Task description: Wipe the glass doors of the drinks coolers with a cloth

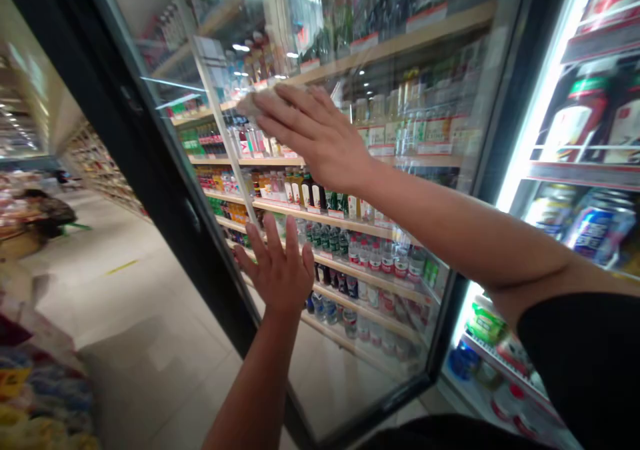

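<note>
An open glass door (pixel 345 377) with a black frame (pixel 165 170) stands tilted in front of me. My right hand (pixel 330 140) reaches across it, pressing a pale cloth (pixel 249 105) flat against the upper glass; most of the cloth is hidden under the fingers. Lower down and nearer the left side of the frame, my left hand (pixel 283 270) is open with its fingers spread, palm toward the glass. It appears to rest on the pane and holds nothing.
At right is a lit cooler with bottles (pixel 580 117) and cans (pixel 595 223). Shelves of drinks (pixel 370 257) show through the glass. A person (pixel 47 210) is low down beyond the tiled floor (pixel 145 343) at left. Packed goods (pixel 45 397) stand at lower left.
</note>
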{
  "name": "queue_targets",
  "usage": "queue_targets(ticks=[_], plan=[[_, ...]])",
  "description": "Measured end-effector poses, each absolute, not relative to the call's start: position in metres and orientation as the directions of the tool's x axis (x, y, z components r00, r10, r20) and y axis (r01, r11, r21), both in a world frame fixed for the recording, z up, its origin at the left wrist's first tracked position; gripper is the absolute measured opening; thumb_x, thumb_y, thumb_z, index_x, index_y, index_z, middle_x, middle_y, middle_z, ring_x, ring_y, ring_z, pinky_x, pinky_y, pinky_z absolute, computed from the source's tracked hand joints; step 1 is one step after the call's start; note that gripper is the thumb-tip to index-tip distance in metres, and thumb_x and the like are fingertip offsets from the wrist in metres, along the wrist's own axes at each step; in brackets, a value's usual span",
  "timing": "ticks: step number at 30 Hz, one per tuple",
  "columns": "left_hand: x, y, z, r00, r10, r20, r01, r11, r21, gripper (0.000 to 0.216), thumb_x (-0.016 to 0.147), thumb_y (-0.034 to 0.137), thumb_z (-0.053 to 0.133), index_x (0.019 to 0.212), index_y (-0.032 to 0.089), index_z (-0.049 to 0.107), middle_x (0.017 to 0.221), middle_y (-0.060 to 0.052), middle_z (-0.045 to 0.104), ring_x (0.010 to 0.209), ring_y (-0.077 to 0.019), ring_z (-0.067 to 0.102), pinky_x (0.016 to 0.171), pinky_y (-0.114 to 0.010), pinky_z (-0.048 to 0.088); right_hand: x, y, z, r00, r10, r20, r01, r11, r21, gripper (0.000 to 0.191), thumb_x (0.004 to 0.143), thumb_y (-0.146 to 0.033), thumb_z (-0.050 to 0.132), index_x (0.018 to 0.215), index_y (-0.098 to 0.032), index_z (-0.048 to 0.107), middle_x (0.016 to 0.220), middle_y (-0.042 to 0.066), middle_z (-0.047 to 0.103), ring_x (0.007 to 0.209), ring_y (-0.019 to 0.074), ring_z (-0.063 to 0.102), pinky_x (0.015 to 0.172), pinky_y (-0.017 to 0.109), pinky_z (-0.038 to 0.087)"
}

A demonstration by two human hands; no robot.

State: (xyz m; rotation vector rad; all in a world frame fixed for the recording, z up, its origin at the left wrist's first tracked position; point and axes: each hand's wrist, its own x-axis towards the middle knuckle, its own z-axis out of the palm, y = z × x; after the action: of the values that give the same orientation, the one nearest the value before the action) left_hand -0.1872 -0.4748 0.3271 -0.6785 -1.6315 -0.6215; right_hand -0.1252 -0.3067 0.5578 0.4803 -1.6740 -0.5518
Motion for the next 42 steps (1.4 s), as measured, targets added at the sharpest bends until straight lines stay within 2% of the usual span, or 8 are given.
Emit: queue_targets(ticks=[2, 6, 12, 19, 22, 26, 34, 42], plan=[[-0.187, -0.475, 0.327, -0.118, 0.106, 0.987, 0.718, 0.696, 0.011, 0.064, 0.101, 0.039, 0.052, 0.160, 0.024, 0.035, 0.167, -0.015, 0.028, 0.159, -0.0349, 0.006, 0.126, -0.066, 0.004, -0.125, -0.302, 0.576, -0.136, -0.596, 0.792, 0.028, 0.796, 0.604, 0.060, 0.104, -0.023, 0.009, 0.146, -0.017, 0.051, 0.155, -0.002, 0.048, 0.145, 0.0209, 0.036, 0.121, 0.041, 0.025], [-0.186, -0.474, 0.327, -0.123, 0.108, 0.987, 0.716, 0.698, 0.013, 0.064, 0.101, 0.040, 0.052, 0.160, 0.024, 0.036, 0.167, -0.015, 0.029, 0.159, -0.0346, 0.006, 0.126, -0.066, 0.003, -0.124, -0.275, 0.613, -0.056, -0.344, 0.937, 0.197, 0.917, 0.348, 0.064, 0.099, -0.027, 0.013, 0.150, -0.003, 0.045, 0.155, 0.009, 0.047, 0.146, 0.0239, 0.036, 0.117, 0.036, 0.027], [-0.187, -0.476, 0.328, -0.179, 0.097, 0.979, 0.741, 0.668, 0.069, 0.059, 0.101, 0.043, 0.050, 0.156, 0.023, 0.043, 0.166, -0.015, 0.033, 0.159, -0.0350, 0.009, 0.127, -0.064, 0.001, -0.109, -0.272, 0.596, -0.210, -0.574, 0.791, 0.036, 0.804, 0.593, 0.065, 0.101, -0.034, 0.012, 0.106, -0.002, 0.069, 0.153, 0.006, 0.046, 0.144, 0.0215, 0.033, 0.117, 0.035, 0.023], [-0.171, -0.468, 0.356, -0.117, -0.048, 0.992, 0.725, 0.679, 0.119, 0.050, 0.100, 0.042, 0.049, 0.147, 0.023, 0.054, 0.154, -0.015, 0.049, 0.153, -0.0325, 0.030, 0.126, -0.056, 0.015, -0.098, -0.247, 0.628, -0.169, -0.062, 0.984, 0.207, 0.973, 0.097, 0.050, 0.108, -0.016, 0.039, 0.158, -0.014, 0.037, 0.166, 0.006, 0.034, 0.156, 0.0186, 0.026, 0.128, 0.032, 0.019], [-0.162, -0.462, 0.391, -0.126, -0.049, 0.991, 0.748, 0.652, 0.127, 0.053, 0.098, 0.041, 0.053, 0.149, 0.025, 0.052, 0.157, -0.013, 0.047, 0.152, -0.0332, 0.031, 0.127, -0.058, 0.012, -0.097, -0.243, 0.630, -0.209, -0.062, 0.976, 0.219, 0.970, 0.109, 0.050, 0.111, -0.018, 0.029, 0.160, -0.017, 0.033, 0.169, 0.003, 0.029, 0.157, 0.0182, 0.022, 0.128, 0.032, 0.016], [-0.157, -0.458, 0.423, -0.253, 0.016, 0.967, 0.762, 0.619, 0.189, 0.065, 0.099, 0.035, 0.052, 0.160, 0.024, 0.034, 0.172, -0.008, 0.020, 0.160, -0.0346, 0.003, 0.127, -0.062, -0.006, -0.092, -0.234, 0.612, -0.240, -0.134, 0.961, 0.194, 0.964, 0.182, 0.050, 0.112, -0.022, 0.027, 0.160, -0.014, 0.032, 0.170, 0.005, 0.029, 0.158, 0.0185, 0.020, 0.129, 0.032, 0.013], [-0.160, -0.455, 0.421, -0.276, 0.029, 0.961, 0.756, 0.623, 0.199, 0.068, 0.098, 0.032, 0.053, 0.162, 0.024, 0.030, 0.172, -0.007, 0.016, 0.160, -0.0333, -0.004, 0.128, -0.064, -0.009, -0.088, -0.208, 0.521, -0.345, -0.531, 0.774, -0.127, 0.843, 0.522, 0.048, 0.110, -0.032, 0.024, 0.154, -0.030, 0.043, 0.163, -0.005, 0.043, 0.156, 0.0175, 0.026, 0.130, 0.048, 0.021], [-0.175, -0.453, 0.422, -0.256, 0.026, 0.966, 0.765, 0.616, 0.186, 0.067, 0.099, 0.033, 0.051, 0.162, 0.023, 0.030, 0.172, -0.005, 0.018, 0.159, -0.0296, -0.007, 0.128, -0.061, -0.011, -0.103, -0.202, 0.533, -0.164, -0.205, 0.965, 0.038, 0.976, 0.213, 0.057, 0.109, -0.042, 0.014, 0.156, -0.022, 0.038, 0.167, 0.000, 0.035, 0.158, 0.0164, 0.016, 0.131, 0.048, 0.016]])
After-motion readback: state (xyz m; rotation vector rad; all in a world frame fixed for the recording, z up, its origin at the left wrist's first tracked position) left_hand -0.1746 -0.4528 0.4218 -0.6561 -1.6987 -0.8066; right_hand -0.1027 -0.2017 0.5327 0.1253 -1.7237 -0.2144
